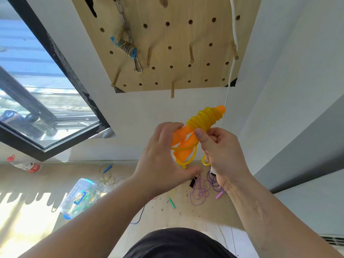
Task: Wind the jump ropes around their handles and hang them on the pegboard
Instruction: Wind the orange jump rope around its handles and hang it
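I hold an orange jump rope (202, 123) in front of the wall, its two handles side by side and yellow cord coiled around their upper half. My left hand (163, 155) grips the lower ends of the handles. My right hand (217, 149) pinches the yellow cord beside the coil, and a short loop hangs below it. The wooden pegboard (167, 43) is above, with several bare pegs. A blue-handled rope (126, 48), wound up, hangs on it from a chain.
On the floor lie a purple rope (202, 189), a loose green-and-blue rope (107, 176), a green handle (171, 202), a clear plastic box (80, 197) and a bottle (24, 164). A white cord (231, 67) hangs down the pegboard's right side. A window is at left.
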